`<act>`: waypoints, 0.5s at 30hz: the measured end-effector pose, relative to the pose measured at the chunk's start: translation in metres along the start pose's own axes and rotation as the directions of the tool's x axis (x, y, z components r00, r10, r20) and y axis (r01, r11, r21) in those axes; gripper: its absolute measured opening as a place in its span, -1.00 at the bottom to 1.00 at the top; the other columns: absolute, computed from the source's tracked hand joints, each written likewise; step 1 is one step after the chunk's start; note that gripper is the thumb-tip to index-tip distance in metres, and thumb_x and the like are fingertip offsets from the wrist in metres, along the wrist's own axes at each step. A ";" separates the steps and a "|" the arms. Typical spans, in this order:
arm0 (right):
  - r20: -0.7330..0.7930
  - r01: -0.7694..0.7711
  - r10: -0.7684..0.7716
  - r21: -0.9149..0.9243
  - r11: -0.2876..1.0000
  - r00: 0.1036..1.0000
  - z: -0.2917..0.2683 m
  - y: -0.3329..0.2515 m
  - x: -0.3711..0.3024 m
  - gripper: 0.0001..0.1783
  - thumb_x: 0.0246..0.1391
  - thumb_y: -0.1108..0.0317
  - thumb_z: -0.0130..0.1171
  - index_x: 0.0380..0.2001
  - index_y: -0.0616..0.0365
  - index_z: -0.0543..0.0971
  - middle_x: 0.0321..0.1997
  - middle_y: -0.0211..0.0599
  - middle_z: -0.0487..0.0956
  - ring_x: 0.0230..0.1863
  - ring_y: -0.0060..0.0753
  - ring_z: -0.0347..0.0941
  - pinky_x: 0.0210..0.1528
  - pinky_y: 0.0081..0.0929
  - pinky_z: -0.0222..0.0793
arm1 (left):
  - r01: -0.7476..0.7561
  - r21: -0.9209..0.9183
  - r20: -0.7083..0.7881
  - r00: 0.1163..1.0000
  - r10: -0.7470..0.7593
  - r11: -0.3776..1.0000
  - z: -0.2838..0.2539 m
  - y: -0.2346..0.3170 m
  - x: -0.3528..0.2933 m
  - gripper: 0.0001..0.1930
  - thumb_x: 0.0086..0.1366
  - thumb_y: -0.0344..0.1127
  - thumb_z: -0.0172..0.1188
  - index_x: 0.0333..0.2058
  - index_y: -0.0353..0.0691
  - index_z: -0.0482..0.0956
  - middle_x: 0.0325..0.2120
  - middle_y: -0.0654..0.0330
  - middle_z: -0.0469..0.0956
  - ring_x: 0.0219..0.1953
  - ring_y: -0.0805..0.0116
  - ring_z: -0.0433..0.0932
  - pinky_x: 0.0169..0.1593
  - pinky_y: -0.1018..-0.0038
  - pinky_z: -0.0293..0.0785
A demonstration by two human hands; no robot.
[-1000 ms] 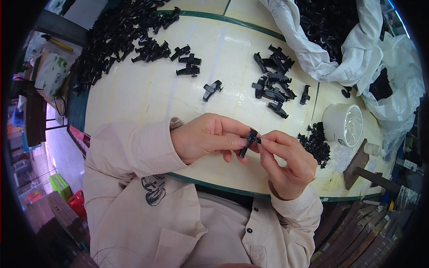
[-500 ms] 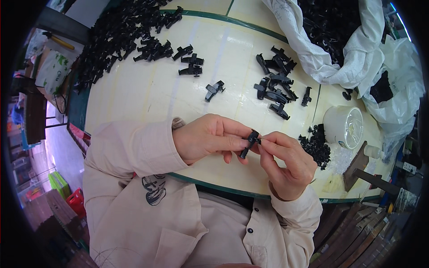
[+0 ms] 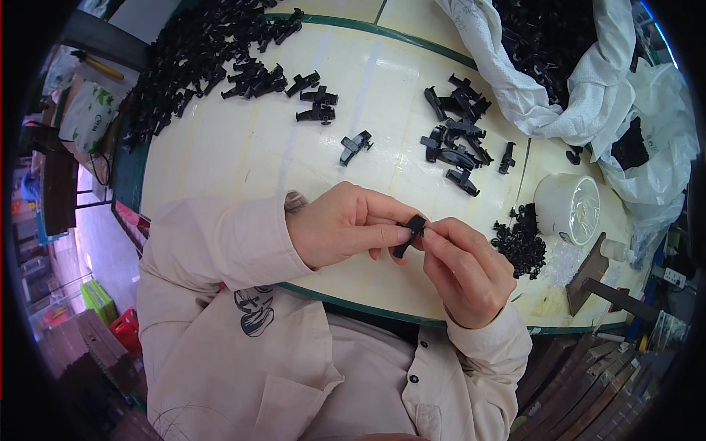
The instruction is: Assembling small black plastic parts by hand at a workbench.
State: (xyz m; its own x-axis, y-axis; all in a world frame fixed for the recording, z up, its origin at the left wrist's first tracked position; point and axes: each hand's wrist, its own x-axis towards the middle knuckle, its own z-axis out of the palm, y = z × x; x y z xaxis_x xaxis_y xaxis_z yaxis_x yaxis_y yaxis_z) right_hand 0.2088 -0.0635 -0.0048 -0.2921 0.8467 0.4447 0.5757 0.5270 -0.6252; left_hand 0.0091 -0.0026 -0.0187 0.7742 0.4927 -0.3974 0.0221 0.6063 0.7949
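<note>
My left hand [image 3: 337, 226] holds a small black plastic part [image 3: 409, 237] between thumb and fingers, just above the table near its front edge. The part has a long curved body, now turned with its broad face up. My right hand [image 3: 473, 276] is closed in a pinch, thumb and forefinger pressed together at the part's right side. Whatever small piece those fingertips grip is hidden. Beyond the hands, a single black cross-shaped part [image 3: 356, 148] lies on the table. To its right is a loose cluster of similar black parts [image 3: 457, 156].
A large pile of black parts [image 3: 198, 55] covers the far left. At the right lie a heap of tiny black pieces [image 3: 519, 246], a white tape roll [image 3: 562, 209] and a brown stand [image 3: 586, 275]. A white sack [image 3: 599, 95] holds more black parts at the far right.
The black part has turned in my left fingers, so its broad curved face shows more. My right hand has shifted slightly left, its fingertips closer against the part.
</note>
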 end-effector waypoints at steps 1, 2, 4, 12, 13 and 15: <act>0.000 0.001 -0.001 0.002 1.000 1.000 0.000 0.001 0.000 -0.69 -0.28 0.70 0.30 -0.33 0.36 0.57 -0.28 -0.11 0.56 -0.37 -0.24 0.58 -0.40 -0.51 0.54 | -0.008 0.015 -0.007 1.000 0.008 1.000 0.000 -0.001 0.000 -0.71 0.31 -0.40 0.05 -0.01 -0.30 0.50 -0.23 0.27 0.59 -0.31 0.60 0.50 -0.30 0.66 0.40; 0.014 0.009 -0.009 -0.002 1.000 1.000 -0.001 0.001 0.000 -0.68 -0.29 0.71 0.29 -0.32 0.38 0.56 -0.27 -0.09 0.56 -0.36 -0.23 0.58 -0.39 -0.50 0.54 | -0.007 0.014 -0.010 1.000 0.007 1.000 0.001 -0.001 0.000 -0.71 0.31 -0.40 0.05 -0.01 -0.30 0.50 -0.23 0.27 0.59 -0.31 0.60 0.50 -0.30 0.66 0.40; 0.027 0.019 -0.019 -0.002 1.000 0.999 -0.001 0.003 -0.001 -0.67 -0.29 0.71 0.29 -0.32 0.40 0.56 -0.26 -0.07 0.55 -0.35 -0.21 0.58 -0.38 -0.49 0.55 | -0.012 0.024 -0.022 1.000 0.013 1.000 0.002 0.000 0.001 -0.71 0.31 -0.41 0.04 -0.02 -0.30 0.50 -0.24 0.28 0.59 -0.32 0.60 0.50 -0.30 0.66 0.40; 0.067 0.056 -0.050 -0.091 0.994 0.996 -0.004 0.002 -0.007 -0.63 -0.23 0.69 0.18 -0.22 0.49 0.53 -0.18 0.08 0.54 -0.27 -0.09 0.58 -0.25 -0.43 0.55 | 0.002 0.003 -0.097 0.995 -0.001 1.000 0.006 0.001 0.002 -0.71 0.29 -0.45 0.06 -0.02 -0.36 0.48 -0.25 0.19 0.57 -0.29 0.50 0.55 -0.24 0.62 0.50; 0.104 0.048 -0.038 -0.089 0.995 0.994 -0.006 0.001 -0.006 -0.62 -0.20 0.69 0.13 -0.18 0.52 0.51 -0.15 0.13 0.53 -0.24 -0.06 0.57 -0.21 -0.41 0.54 | 0.013 -0.022 -0.162 0.987 -0.016 1.000 0.004 -0.001 0.002 -0.71 0.29 -0.46 0.08 -0.02 -0.38 0.47 -0.26 0.15 0.56 -0.28 0.46 0.58 -0.23 0.61 0.53; 0.041 0.035 -0.029 -0.162 0.986 0.999 -0.007 0.001 -0.008 -0.61 -0.20 0.68 0.14 -0.18 0.51 0.51 -0.16 0.12 0.54 -0.24 -0.07 0.57 -0.22 -0.42 0.54 | -0.006 0.029 -0.288 0.958 0.014 1.000 -0.006 -0.001 -0.001 -0.72 0.26 -0.48 0.11 -0.06 -0.42 0.48 -0.28 0.10 0.56 -0.29 0.38 0.61 -0.23 0.59 0.56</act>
State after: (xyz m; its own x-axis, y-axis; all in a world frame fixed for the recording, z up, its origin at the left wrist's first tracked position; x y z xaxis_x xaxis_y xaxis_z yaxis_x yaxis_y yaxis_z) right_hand 0.2163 -0.0700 -0.0043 -0.3398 0.8332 0.4362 0.6810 0.5379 -0.4970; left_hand 0.0043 -0.0005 -0.0220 0.5598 0.6598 -0.5013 0.0360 0.5850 0.8102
